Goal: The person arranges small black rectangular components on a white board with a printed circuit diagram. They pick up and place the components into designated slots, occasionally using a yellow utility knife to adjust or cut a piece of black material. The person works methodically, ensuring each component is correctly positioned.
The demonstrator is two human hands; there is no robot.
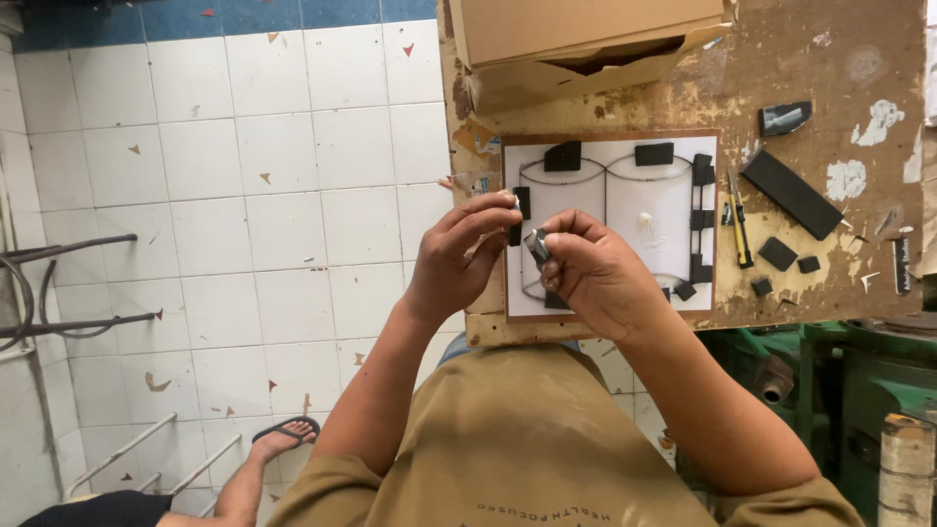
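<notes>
While both hands pinch one small dark piece (536,244), left hand (459,262), right hand (590,273), white board (625,210) beneath, utility knife (738,226) beside.

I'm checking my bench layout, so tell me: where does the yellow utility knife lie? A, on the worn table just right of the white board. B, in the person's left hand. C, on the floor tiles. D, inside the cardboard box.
A: the yellow utility knife lies on the worn table just beside the right edge of the white board, clear of both hands.
</notes>
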